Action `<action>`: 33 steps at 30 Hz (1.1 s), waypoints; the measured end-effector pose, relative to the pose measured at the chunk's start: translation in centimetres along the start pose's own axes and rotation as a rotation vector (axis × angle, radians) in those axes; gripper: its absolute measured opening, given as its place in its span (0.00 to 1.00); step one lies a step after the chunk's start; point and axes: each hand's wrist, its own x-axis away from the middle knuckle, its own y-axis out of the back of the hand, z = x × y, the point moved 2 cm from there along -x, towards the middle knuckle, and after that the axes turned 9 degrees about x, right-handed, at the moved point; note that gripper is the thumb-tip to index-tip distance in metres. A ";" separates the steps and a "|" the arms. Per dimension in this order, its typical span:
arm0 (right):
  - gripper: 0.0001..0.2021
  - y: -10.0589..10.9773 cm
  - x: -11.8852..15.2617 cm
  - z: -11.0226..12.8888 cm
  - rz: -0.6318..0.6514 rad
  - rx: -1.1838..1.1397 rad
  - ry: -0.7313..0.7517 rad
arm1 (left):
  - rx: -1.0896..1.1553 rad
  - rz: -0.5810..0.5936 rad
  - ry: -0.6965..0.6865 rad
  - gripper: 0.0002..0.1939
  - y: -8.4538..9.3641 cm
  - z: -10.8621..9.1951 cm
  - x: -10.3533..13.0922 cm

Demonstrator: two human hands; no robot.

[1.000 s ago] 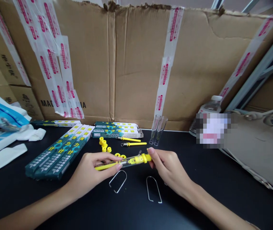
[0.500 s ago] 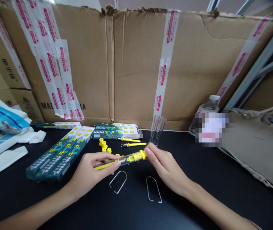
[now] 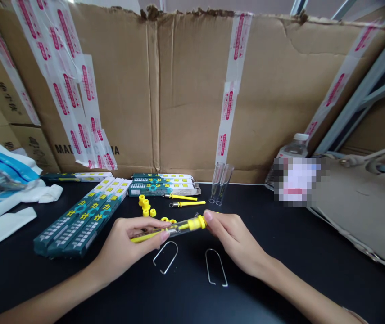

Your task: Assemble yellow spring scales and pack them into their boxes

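My left hand [image 3: 134,245] is closed around the clear tube of a spring scale [image 3: 180,228], thumb below and fingers above. The tube tilts up toward the right, with a yellow rod at its left part and metal spring parts inside. My right hand [image 3: 233,236] pinches the yellow end cap [image 3: 197,222] at the tube's right end. Below the hands lie two bent metal wire loops, the left loop [image 3: 165,257] and the right loop [image 3: 216,267]. Small yellow caps [image 3: 145,204] and two yellow rods with metal hooks [image 3: 188,204] lie behind the hands.
Two clear tubes [image 3: 221,184] stand upright at the back. Printed green-and-white boxes [image 3: 84,216] lie at left, with more boxes [image 3: 161,184] behind. A plastic bottle [image 3: 298,146] and a beige bag [image 3: 361,207] are on the right. A cardboard wall [image 3: 192,90] closes off the back.
The yellow part with holes inside the tube now shows less, and the yellow end piece looks turned and shorter outside the left fingers. Both hands stay nearly in place.
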 end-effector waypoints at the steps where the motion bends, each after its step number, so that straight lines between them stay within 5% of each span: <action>1: 0.23 0.0 0.0 0.1 -0.010 -0.004 -0.001 | 0.013 -0.004 0.007 0.12 0.0 0.0 0.0; 8: 0.12 -0.2 0.1 -0.1 -0.100 -0.132 -0.051 | 0.028 -0.049 0.022 0.13 0.2 0.0 -0.3; 20: 0.10 -0.1 -0.5 -0.2 -0.171 -0.579 -0.127 | -0.001 -0.033 0.009 0.14 0.2 0.2 -0.4; 33: 0.09 -0.2 -0.4 -0.1 -0.235 -0.678 -0.178 | -0.021 -0.025 0.030 0.14 -0.1 0.3 -0.1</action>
